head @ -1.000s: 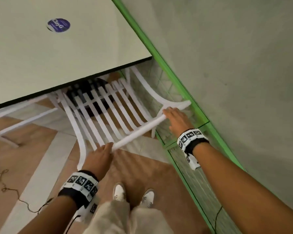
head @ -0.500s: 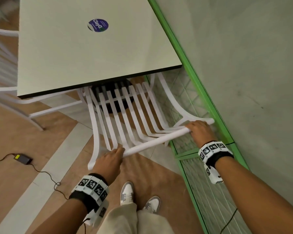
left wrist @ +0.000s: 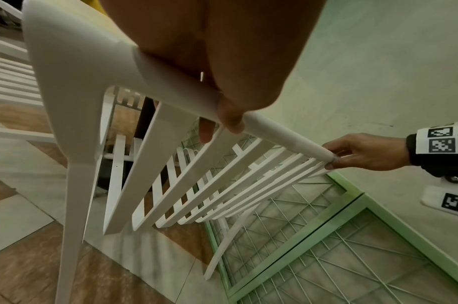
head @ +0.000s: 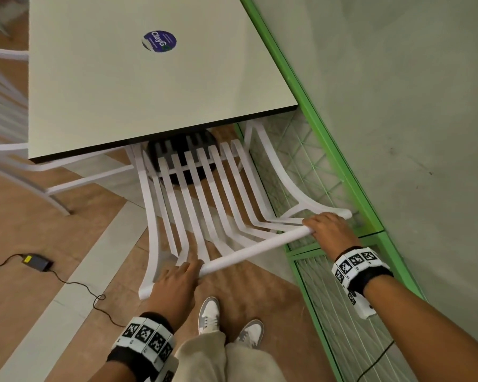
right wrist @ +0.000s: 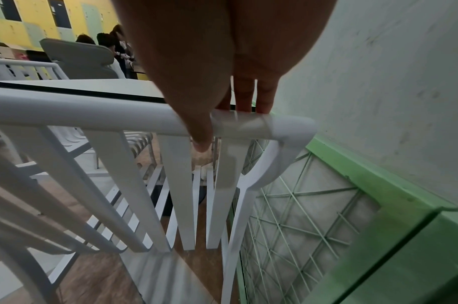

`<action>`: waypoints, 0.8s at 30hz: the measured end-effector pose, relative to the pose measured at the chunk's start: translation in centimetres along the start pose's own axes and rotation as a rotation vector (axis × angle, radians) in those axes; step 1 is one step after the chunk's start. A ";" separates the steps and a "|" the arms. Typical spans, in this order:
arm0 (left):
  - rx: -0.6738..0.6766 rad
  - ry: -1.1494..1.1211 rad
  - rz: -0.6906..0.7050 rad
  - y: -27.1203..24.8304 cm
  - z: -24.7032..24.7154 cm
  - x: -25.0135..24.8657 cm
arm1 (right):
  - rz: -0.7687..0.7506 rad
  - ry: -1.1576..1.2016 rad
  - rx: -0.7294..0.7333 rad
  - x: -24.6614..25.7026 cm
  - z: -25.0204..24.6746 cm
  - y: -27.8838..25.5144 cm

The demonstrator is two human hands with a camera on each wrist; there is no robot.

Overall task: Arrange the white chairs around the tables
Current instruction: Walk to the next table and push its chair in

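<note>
A white slatted chair (head: 204,205) stands with its seat tucked under the pale table (head: 138,86). My left hand (head: 177,279) grips the left end of the chair's top rail (head: 249,252); the left wrist view shows its fingers curled around the rail (left wrist: 170,90). My right hand (head: 326,230) grips the rail's right end by the wall, thumb in front and fingers over the back in the right wrist view, where the rail (right wrist: 92,115) crosses the frame. The front of the seat is hidden by the tabletop.
A green-framed wire panel (head: 329,271) and a grey wall (head: 398,106) run close along the chair's right side. Another white chair (head: 9,150) stands at the table's left. A black adapter with a cable (head: 36,261) lies on the floor. My shoes (head: 229,323) stand behind the chair.
The chair has slid further under the table while both hands kept hold of the top rail. My view has shifted back, showing more of the tabletop and the left chair.
</note>
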State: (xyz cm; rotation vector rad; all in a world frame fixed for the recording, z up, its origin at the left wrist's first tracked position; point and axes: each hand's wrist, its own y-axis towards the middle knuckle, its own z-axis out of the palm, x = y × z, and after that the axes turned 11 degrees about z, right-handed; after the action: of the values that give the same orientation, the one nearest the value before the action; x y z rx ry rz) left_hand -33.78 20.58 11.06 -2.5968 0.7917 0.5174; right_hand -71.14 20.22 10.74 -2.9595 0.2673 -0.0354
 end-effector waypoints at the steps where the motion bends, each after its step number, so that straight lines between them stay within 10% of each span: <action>1: -0.007 -0.006 0.004 0.0 0.0 -0.1 | 0.001 0.000 -0.003 -0.1 0.0 0.0; 24: -0.005 -0.048 0.064 0.6 -0.4 0.3 | 0.103 0.025 -0.064 0.1 0.9 0.0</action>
State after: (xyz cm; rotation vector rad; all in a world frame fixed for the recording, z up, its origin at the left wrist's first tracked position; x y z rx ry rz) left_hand -33.80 19.74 11.11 -2.5603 0.8610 0.5984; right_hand -70.96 20.33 9.87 -3.0055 0.4319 -0.0523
